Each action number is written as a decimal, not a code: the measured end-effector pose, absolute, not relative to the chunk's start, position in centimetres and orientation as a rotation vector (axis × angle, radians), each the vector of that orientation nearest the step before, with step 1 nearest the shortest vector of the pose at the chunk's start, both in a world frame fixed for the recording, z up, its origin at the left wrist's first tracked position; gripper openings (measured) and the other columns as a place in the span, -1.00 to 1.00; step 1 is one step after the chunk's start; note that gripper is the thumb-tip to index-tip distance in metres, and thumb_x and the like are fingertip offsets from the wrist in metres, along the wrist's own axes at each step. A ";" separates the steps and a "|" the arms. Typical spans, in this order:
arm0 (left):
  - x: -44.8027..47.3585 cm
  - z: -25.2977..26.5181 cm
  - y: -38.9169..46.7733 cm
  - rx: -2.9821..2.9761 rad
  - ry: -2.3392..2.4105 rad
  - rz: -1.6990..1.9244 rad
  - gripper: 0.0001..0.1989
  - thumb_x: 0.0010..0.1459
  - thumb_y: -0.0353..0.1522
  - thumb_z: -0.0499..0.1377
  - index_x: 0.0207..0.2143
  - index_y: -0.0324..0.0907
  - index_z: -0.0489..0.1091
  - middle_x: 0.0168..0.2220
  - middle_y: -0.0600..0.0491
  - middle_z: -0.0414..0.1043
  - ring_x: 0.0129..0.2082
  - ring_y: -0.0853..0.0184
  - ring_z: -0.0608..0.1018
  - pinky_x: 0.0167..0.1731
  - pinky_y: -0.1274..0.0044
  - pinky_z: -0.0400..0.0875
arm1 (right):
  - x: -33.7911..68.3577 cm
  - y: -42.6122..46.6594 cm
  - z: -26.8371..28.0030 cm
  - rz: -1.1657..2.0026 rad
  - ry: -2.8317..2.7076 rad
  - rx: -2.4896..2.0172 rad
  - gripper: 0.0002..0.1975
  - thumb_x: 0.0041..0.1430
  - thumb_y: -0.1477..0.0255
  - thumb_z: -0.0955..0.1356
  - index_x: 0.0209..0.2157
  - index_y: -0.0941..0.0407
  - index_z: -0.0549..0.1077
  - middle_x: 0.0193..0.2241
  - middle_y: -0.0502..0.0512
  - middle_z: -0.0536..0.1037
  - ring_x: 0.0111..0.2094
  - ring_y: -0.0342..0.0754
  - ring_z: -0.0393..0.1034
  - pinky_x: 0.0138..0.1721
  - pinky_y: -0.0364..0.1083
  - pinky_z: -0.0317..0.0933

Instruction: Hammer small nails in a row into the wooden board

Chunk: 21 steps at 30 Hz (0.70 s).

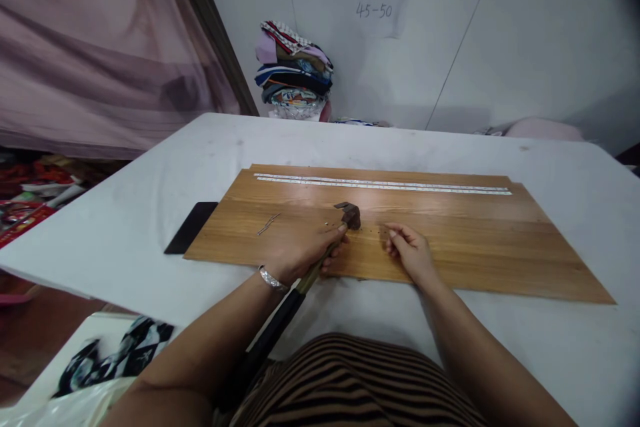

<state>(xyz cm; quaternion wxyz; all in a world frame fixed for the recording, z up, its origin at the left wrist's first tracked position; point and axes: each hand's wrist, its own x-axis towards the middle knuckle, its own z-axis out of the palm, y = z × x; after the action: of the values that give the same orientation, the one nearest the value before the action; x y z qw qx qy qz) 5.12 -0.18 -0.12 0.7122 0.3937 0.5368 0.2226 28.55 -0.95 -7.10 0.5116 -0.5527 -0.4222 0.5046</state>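
My left hand (309, 248) is wrapped round the handle of a claw hammer (353, 215), close under its dark head. The head rests over the middle of a brown wooden board (480, 240), and the black grip slants back toward my body. To the right of it, my right hand (413, 255) is low over the board with thumb and fingers pinched together. Whatever is between those fingertips is too small to name. A row of small dark dots runs across the board between both hands. Several thin nails (269, 223) lie left of my left hand.
Two white measuring strips (383, 185) run along the board's far side. A black flat piece (190, 228) sticks out at the board's left edge on the white table (150, 180). Folded clothes (295, 77) are stacked behind the table, and a pink curtain (90, 47) hangs left.
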 end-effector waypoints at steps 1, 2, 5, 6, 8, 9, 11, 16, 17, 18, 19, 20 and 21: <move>5.1 -0.1 -0.2 0.873 1.193 0.493 -0.50 0.19 0.11 0.23 -0.27 -0.17 0.39 -0.57 0.21 0.19 -0.68 0.52 0.19 -0.69 0.58 0.04 | 28.5 -1.0 -7.1 1.210 -1.016 -1.323 -0.56 -0.05 0.09 0.47 -0.23 0.12 0.57 -0.65 -0.08 0.45 -0.63 -0.15 0.29 -0.57 -0.14 0.17; 5.1 -0.1 -0.2 0.875 1.195 0.494 -0.50 0.19 0.11 0.24 -0.27 -0.17 0.39 -0.57 0.21 0.20 -0.68 0.52 0.19 -0.69 0.58 0.04 | 28.5 -1.0 -7.1 1.206 -1.015 -1.316 -0.56 -0.04 0.08 0.47 -0.24 0.12 0.58 -0.65 -0.08 0.45 -0.63 -0.15 0.29 -0.57 -0.14 0.17; 5.0 -0.1 -0.2 0.872 1.194 0.491 -0.49 0.18 0.12 0.24 -0.26 -0.16 0.39 -0.56 0.22 0.20 -0.68 0.53 0.19 -0.69 0.58 0.04 | 28.4 -1.0 -7.1 1.202 -0.998 -1.304 -0.57 -0.05 0.08 0.48 -0.25 0.12 0.58 -0.66 -0.08 0.46 -0.63 -0.15 0.29 -0.58 -0.15 0.15; 5.0 -0.1 -0.2 0.866 1.185 0.492 -0.48 0.18 0.12 0.25 -0.26 -0.16 0.39 -0.56 0.22 0.20 -0.67 0.53 0.19 -0.68 0.58 0.04 | 28.4 -1.0 -7.1 1.204 -0.993 -1.303 -0.57 -0.05 0.09 0.48 -0.25 0.12 0.58 -0.66 -0.08 0.46 -0.64 -0.15 0.29 -0.59 -0.15 0.15; 5.0 -0.2 -0.1 0.859 1.169 0.499 -0.48 0.16 0.12 0.26 -0.26 -0.16 0.39 -0.56 0.22 0.19 -0.67 0.52 0.19 -0.68 0.58 0.03 | 28.4 -1.0 -7.1 1.207 -0.988 -1.301 -0.58 -0.06 0.09 0.49 -0.25 0.11 0.58 -0.66 -0.08 0.46 -0.64 -0.15 0.29 -0.58 -0.14 0.16; 5.0 -0.3 -0.1 0.858 1.165 0.498 -0.48 0.15 0.12 0.27 -0.26 -0.16 0.39 -0.56 0.22 0.20 -0.66 0.52 0.19 -0.68 0.58 0.03 | 28.4 -1.0 -7.0 1.210 -0.988 -1.301 -0.58 -0.07 0.09 0.49 -0.26 0.11 0.58 -0.66 -0.08 0.47 -0.64 -0.15 0.30 -0.58 -0.14 0.16; 5.0 -0.4 -0.1 0.866 1.169 0.492 -0.48 0.15 0.12 0.27 -0.26 -0.16 0.39 -0.56 0.21 0.21 -0.65 0.51 0.19 -0.68 0.58 0.04 | 28.5 -1.0 -6.9 1.218 -0.985 -1.303 -0.58 -0.07 0.10 0.49 -0.26 0.11 0.58 -0.66 -0.08 0.47 -0.64 -0.15 0.30 -0.57 -0.13 0.17; 4.9 -0.2 -0.1 0.871 1.190 0.488 -0.44 0.12 0.14 0.27 -0.23 -0.17 0.38 -0.54 0.23 0.20 -0.66 0.52 0.19 -0.68 0.60 0.04 | 28.4 -1.0 -6.7 1.230 -0.970 -1.296 -0.59 -0.08 0.12 0.49 -0.26 0.12 0.58 -0.66 -0.09 0.47 -0.64 -0.15 0.30 -0.58 -0.14 0.16; 4.9 -0.1 -0.1 0.873 1.191 0.484 -0.44 0.12 0.15 0.27 -0.23 -0.17 0.38 -0.54 0.23 0.20 -0.66 0.52 0.19 -0.68 0.60 0.05 | 28.4 -1.0 -6.7 1.230 -0.971 -1.293 -0.59 -0.08 0.12 0.49 -0.26 0.11 0.57 -0.66 -0.09 0.47 -0.63 -0.15 0.30 -0.58 -0.14 0.15; 4.9 -0.1 -0.1 0.875 1.191 0.478 -0.43 0.12 0.15 0.26 -0.22 -0.17 0.38 -0.54 0.23 0.20 -0.66 0.52 0.19 -0.68 0.60 0.05 | 28.4 -1.0 -6.7 1.230 -0.973 -1.290 -0.60 -0.08 0.12 0.49 -0.26 0.11 0.57 -0.66 -0.09 0.46 -0.63 -0.15 0.30 -0.57 -0.14 0.15; 4.9 -0.2 -0.1 0.875 1.189 0.473 -0.44 0.13 0.15 0.25 -0.22 -0.17 0.37 -0.54 0.23 0.20 -0.66 0.52 0.19 -0.68 0.60 0.06 | 28.4 -1.0 -6.7 1.230 -0.975 -1.287 -0.60 -0.08 0.13 0.49 -0.27 0.11 0.57 -0.66 -0.09 0.46 -0.63 -0.15 0.30 -0.57 -0.14 0.16; 4.9 -0.2 -0.1 0.874 1.186 0.472 -0.44 0.14 0.15 0.25 -0.22 -0.17 0.37 -0.54 0.23 0.20 -0.66 0.52 0.20 -0.68 0.60 0.06 | 28.4 -1.0 -6.8 1.229 -0.979 -1.285 -0.61 -0.07 0.13 0.49 -0.27 0.11 0.57 -0.65 -0.09 0.46 -0.63 -0.15 0.30 -0.57 -0.14 0.16; 4.9 -0.3 -0.1 0.871 1.185 0.475 -0.45 0.15 0.14 0.25 -0.23 -0.17 0.37 -0.54 0.22 0.20 -0.66 0.52 0.20 -0.67 0.60 0.07 | 28.4 -1.0 -6.8 1.229 -0.984 -1.284 -0.61 -0.07 0.14 0.48 -0.26 0.12 0.57 -0.65 -0.09 0.46 -0.62 -0.15 0.31 -0.56 -0.14 0.17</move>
<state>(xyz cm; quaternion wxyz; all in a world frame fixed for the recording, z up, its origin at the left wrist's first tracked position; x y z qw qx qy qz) 4.89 -0.07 -0.31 0.7161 0.3935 0.5352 0.2144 28.44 -0.99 -6.80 0.5272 -0.5370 -0.4116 0.5140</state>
